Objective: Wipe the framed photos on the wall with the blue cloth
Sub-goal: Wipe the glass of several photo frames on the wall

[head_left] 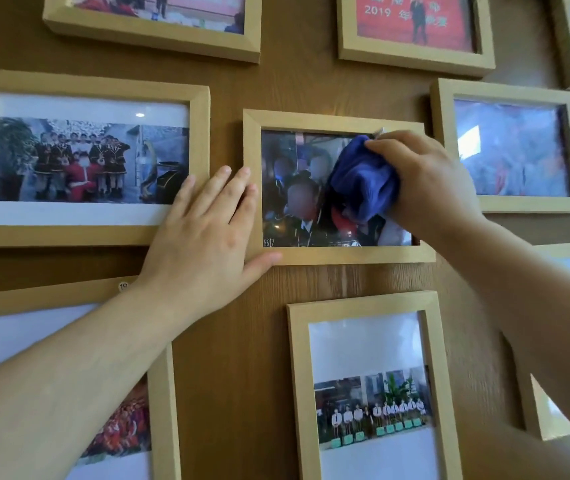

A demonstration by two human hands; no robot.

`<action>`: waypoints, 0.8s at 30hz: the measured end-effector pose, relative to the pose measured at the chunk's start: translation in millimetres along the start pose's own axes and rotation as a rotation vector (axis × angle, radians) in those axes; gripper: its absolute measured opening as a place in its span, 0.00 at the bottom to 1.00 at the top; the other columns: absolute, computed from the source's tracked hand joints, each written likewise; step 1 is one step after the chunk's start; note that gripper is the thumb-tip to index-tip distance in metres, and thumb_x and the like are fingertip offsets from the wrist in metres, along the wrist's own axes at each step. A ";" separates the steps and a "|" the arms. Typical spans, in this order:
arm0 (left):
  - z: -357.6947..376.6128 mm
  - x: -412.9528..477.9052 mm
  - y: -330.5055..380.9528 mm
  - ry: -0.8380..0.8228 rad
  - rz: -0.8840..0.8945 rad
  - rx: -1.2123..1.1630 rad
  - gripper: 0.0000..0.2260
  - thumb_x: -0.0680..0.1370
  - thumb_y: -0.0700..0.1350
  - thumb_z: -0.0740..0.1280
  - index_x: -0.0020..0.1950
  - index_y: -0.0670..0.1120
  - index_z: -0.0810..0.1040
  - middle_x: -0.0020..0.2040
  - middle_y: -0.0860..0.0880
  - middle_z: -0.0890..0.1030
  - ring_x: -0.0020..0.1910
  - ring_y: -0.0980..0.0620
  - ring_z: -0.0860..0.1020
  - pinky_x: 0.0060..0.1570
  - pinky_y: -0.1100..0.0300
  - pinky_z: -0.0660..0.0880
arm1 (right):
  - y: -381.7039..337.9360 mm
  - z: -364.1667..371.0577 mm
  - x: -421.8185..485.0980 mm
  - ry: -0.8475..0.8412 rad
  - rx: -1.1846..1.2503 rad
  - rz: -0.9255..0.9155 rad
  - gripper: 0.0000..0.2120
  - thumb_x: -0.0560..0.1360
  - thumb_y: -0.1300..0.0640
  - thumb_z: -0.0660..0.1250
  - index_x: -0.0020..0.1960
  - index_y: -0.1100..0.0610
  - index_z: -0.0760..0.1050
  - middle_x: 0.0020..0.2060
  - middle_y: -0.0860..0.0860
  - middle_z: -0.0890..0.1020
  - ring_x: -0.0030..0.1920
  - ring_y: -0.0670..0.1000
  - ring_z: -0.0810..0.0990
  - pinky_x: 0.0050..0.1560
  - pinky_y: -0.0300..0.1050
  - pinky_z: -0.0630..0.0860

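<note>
while the right hand grips the bunched blue cloth against the glass of the middle frame, the left hand lies flat and released, fingers on that frame's left edge. more pale wood frames crowd round on the brown wood wall, with narrow gaps between.

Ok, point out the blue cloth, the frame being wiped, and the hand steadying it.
blue cloth point(363, 183), head view, middle of the bunched fabric.
middle frame point(339, 255), head view, bare bottom rail.
left hand point(204, 233), head view, back of the hand, flat against the frame's left rail.
</note>
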State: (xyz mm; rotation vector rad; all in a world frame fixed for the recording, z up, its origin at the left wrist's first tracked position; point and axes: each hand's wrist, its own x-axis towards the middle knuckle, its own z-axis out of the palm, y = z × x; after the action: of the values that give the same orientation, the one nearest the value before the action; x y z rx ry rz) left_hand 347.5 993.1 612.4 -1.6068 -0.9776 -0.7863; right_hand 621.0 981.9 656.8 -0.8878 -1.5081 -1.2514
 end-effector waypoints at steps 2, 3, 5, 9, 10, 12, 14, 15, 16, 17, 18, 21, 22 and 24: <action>0.5 -0.6 0.3 0.009 0.002 0.001 0.37 0.77 0.67 0.53 0.75 0.40 0.61 0.77 0.40 0.62 0.77 0.41 0.58 0.74 0.39 0.55 | -5.8 2.5 4.5 0.021 0.036 0.046 0.25 0.68 0.61 0.75 0.64 0.60 0.75 0.60 0.59 0.79 0.57 0.63 0.77 0.47 0.59 0.80; 0.4 -0.8 -0.1 0.011 0.002 0.002 0.37 0.77 0.67 0.52 0.75 0.40 0.61 0.77 0.40 0.62 0.77 0.41 0.58 0.74 0.39 0.55 | -12.2 4.5 6.1 0.025 0.056 0.045 0.25 0.68 0.60 0.75 0.64 0.59 0.75 0.60 0.58 0.79 0.57 0.62 0.77 0.48 0.57 0.80; 0.2 -1.0 -0.6 0.012 0.004 0.005 0.36 0.78 0.67 0.51 0.75 0.40 0.62 0.77 0.40 0.62 0.77 0.41 0.58 0.74 0.39 0.56 | -28.9 9.6 10.2 0.022 0.083 0.000 0.26 0.68 0.59 0.75 0.65 0.59 0.74 0.60 0.57 0.79 0.59 0.60 0.77 0.50 0.56 0.79; 1.1 -1.3 -0.4 0.006 -0.007 0.000 0.37 0.77 0.67 0.50 0.76 0.42 0.60 0.78 0.41 0.61 0.77 0.42 0.57 0.75 0.40 0.55 | -65.0 22.3 25.7 0.039 0.128 -0.088 0.22 0.70 0.64 0.71 0.63 0.61 0.75 0.60 0.58 0.79 0.60 0.61 0.77 0.51 0.59 0.79; 1.5 -1.3 -0.4 0.005 -0.007 -0.003 0.37 0.77 0.68 0.50 0.76 0.42 0.61 0.78 0.42 0.61 0.77 0.42 0.57 0.75 0.40 0.54 | -72.2 24.3 29.4 0.035 0.141 -0.108 0.21 0.70 0.65 0.71 0.63 0.61 0.76 0.60 0.58 0.80 0.60 0.61 0.77 0.51 0.58 0.79; 2.3 -1.1 -0.4 0.011 -0.006 -0.003 0.36 0.77 0.68 0.50 0.75 0.43 0.63 0.78 0.42 0.62 0.77 0.43 0.57 0.75 0.41 0.53 | -80.3 25.1 32.0 0.012 0.163 -0.161 0.20 0.70 0.66 0.70 0.61 0.62 0.77 0.58 0.59 0.81 0.58 0.62 0.78 0.50 0.58 0.79; 3.2 -1.2 -1.0 0.018 -0.006 0.007 0.37 0.77 0.68 0.50 0.76 0.42 0.62 0.78 0.42 0.62 0.77 0.43 0.58 0.75 0.40 0.54 | -78.0 22.1 27.9 -0.011 0.166 -0.209 0.19 0.70 0.66 0.71 0.60 0.63 0.77 0.57 0.60 0.81 0.56 0.63 0.79 0.49 0.59 0.79; 3.7 -1.0 -0.8 0.022 -0.004 0.013 0.38 0.77 0.68 0.50 0.76 0.41 0.61 0.77 0.41 0.62 0.77 0.43 0.58 0.74 0.40 0.55 | -72.6 19.5 22.7 -0.026 0.161 -0.229 0.19 0.70 0.65 0.72 0.60 0.62 0.77 0.57 0.60 0.81 0.56 0.62 0.79 0.49 0.59 0.79; 4.3 -0.9 -0.6 0.027 -0.003 0.019 0.38 0.77 0.68 0.50 0.76 0.40 0.60 0.77 0.41 0.63 0.77 0.42 0.58 0.74 0.39 0.56 | -65.1 16.7 16.3 -0.040 0.158 -0.246 0.19 0.70 0.64 0.73 0.60 0.62 0.77 0.57 0.60 0.81 0.57 0.62 0.79 0.50 0.59 0.79; 4.7 -0.7 -0.5 0.030 -0.002 0.023 0.38 0.77 0.68 0.50 0.75 0.40 0.60 0.77 0.40 0.63 0.76 0.42 0.59 0.74 0.39 0.56 | -56.2 14.1 8.7 -0.054 0.153 -0.254 0.19 0.70 0.63 0.73 0.60 0.62 0.77 0.58 0.60 0.81 0.58 0.62 0.78 0.52 0.59 0.79; 5.0 -0.4 -0.4 0.030 -0.002 0.024 0.38 0.77 0.68 0.50 0.75 0.39 0.60 0.77 0.40 0.63 0.76 0.42 0.59 0.74 0.39 0.57 | -46.4 11.3 0.7 -0.067 0.142 -0.250 0.20 0.70 0.62 0.74 0.60 0.62 0.77 0.59 0.59 0.80 0.58 0.62 0.78 0.53 0.59 0.79; 5.6 -0.3 -0.5 0.028 0.001 0.018 0.39 0.77 0.68 0.50 0.75 0.38 0.60 0.77 0.39 0.62 0.76 0.41 0.59 0.73 0.38 0.57 | -16.8 1.8 -19.1 -0.075 0.087 -0.184 0.22 0.68 0.61 0.76 0.60 0.62 0.77 0.59 0.60 0.80 0.58 0.62 0.78 0.51 0.61 0.80; 5.6 -0.4 -0.5 0.026 0.000 0.018 0.39 0.77 0.68 0.51 0.75 0.38 0.61 0.77 0.39 0.62 0.76 0.41 0.59 0.73 0.38 0.57 | -8.8 -1.1 -23.4 -0.064 0.071 -0.158 0.21 0.68 0.62 0.76 0.59 0.63 0.77 0.58 0.60 0.80 0.56 0.63 0.79 0.49 0.61 0.80; 5.9 -0.7 -0.3 0.022 -0.001 0.019 0.39 0.77 0.68 0.51 0.75 0.38 0.61 0.77 0.39 0.62 0.76 0.41 0.59 0.73 0.38 0.56 | 1.2 -4.9 -30.2 -0.056 0.063 -0.134 0.20 0.67 0.63 0.77 0.58 0.64 0.78 0.56 0.61 0.81 0.54 0.64 0.79 0.49 0.61 0.80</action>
State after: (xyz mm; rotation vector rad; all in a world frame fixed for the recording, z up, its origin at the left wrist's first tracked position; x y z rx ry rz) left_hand 347.0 998.7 610.5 -1.5787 -0.9672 -0.7915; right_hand 631.8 978.5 628.3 -0.7974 -1.6656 -1.2760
